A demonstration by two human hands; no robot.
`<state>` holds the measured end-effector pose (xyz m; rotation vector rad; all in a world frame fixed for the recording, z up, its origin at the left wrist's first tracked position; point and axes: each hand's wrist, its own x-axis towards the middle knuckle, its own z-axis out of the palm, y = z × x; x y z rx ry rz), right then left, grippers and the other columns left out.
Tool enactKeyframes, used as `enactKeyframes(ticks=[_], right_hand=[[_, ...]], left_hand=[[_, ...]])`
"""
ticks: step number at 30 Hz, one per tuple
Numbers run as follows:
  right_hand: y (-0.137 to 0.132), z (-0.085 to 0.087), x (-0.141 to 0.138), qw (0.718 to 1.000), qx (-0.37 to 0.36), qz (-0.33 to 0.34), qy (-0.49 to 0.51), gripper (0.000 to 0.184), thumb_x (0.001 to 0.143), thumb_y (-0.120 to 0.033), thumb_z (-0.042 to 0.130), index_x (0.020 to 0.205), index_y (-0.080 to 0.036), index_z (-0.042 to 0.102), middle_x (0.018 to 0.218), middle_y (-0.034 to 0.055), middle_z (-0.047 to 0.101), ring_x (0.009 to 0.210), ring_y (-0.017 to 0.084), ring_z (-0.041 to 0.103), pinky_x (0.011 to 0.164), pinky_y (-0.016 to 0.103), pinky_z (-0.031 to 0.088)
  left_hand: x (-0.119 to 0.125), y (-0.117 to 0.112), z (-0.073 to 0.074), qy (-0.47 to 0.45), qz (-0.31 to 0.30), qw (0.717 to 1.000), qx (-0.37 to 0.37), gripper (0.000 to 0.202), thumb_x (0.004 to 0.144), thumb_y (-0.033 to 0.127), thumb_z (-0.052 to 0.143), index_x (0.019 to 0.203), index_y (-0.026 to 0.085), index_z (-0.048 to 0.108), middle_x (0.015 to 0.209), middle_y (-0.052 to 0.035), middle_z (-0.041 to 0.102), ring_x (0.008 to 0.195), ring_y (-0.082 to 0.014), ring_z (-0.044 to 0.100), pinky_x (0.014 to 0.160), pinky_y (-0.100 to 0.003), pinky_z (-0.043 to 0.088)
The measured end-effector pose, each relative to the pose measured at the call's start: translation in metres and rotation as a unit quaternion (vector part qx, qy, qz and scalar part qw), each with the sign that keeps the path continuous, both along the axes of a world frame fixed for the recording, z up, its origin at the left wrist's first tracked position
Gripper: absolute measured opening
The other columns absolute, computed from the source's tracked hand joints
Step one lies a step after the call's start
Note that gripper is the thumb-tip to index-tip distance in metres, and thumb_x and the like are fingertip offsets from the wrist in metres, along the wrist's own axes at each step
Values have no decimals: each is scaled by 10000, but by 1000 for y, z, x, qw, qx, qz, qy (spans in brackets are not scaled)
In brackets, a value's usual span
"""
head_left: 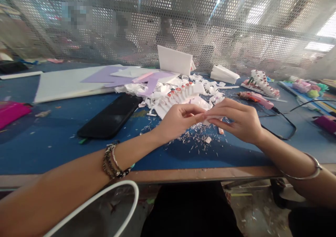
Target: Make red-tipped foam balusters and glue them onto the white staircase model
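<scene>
My left hand and my right hand meet over the table, their fingertips pinched together on a small white piece. Fingers hide most of it, so whether it is paper or foam I cannot tell. Just behind my hands lies a row of white rolled pieces with red tips, among curled white scraps. Below my fingers, fine shavings are strewn on the blue tabletop, with a small pale chunk. A short pinkish stick lies under my right hand.
A black phone lies left of my hands. White and lilac sheets spread behind it. Right of my hands are a pink corded tool, its black cable, and a white-and-red decorated piece. A perforated metal screen stands behind.
</scene>
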<state>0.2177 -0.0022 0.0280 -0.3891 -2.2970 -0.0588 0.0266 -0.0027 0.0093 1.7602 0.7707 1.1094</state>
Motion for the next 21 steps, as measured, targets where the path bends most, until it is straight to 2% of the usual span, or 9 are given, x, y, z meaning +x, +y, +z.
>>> enactKeyframes(ticks=[4,7,10,14,17,21], right_hand=[[0,-2,3,998,54,-9,-10,261,789,-146,573,1036,-226,599,877,40,622,786,133,570,709,284,490],[-1,-2,3,998,63,-9,-10,249,780,-130,581,1015,-208,608,877,42,625,797,132,562,725,284,477],[-1,0,2,1000,-7,-14,-4,208,790,-126,563,978,-193,623,863,35,630,786,116,562,706,258,466],[-4,4,-1,991,-132,-31,-10,201,799,-164,546,974,-208,636,808,5,622,679,80,542,586,213,425],[-5,5,-2,988,-147,-41,-12,222,790,-170,552,991,-209,638,791,-1,610,646,67,522,554,199,401],[-6,5,-1,993,-114,-34,-15,210,783,-172,568,976,-198,645,827,13,620,694,76,545,614,205,434]], left_hand=[[1,0,2,-16,-9,1000,-12,155,717,307,642,778,169,677,749,-12,662,700,-111,575,659,-214,440],[2,0,2,-17,-2,1000,-14,177,718,322,637,787,162,673,761,-15,660,703,-113,573,661,-219,437],[1,0,1,-16,2,1000,-12,169,720,316,639,790,165,667,759,-5,649,696,-101,564,652,-210,426],[0,2,0,-14,-6,1000,-12,152,724,302,640,782,164,664,765,-7,648,708,-101,566,659,-208,426],[-1,3,0,-11,-14,1000,-7,156,729,308,636,776,162,668,756,-9,649,704,-101,566,650,-203,424],[-1,3,0,-10,-15,999,-26,180,713,319,648,787,158,676,760,-13,661,697,-106,575,646,-208,431]])
